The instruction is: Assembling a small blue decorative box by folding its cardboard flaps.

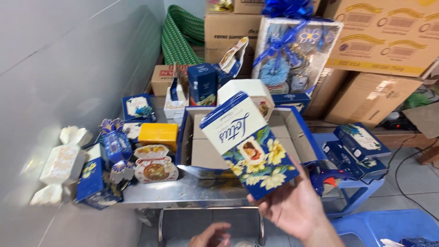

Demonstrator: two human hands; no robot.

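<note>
Right hand [292, 206] grip grasping floral blue box [249, 144] by its lower corner, box tilted above it

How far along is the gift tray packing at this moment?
Done: only one white box stands at the back of the open blue tray. In hand: the right hand holds a blue floral box tilted above it; the left hand is low and empty. Left: the small boxes beside the tray remain outside it.

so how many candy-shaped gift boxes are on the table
2: a white candy-shaped box at the far left edge, and a blue candy-shaped box just right of it. Others may be hidden behind the box held up in the right hand.
</note>
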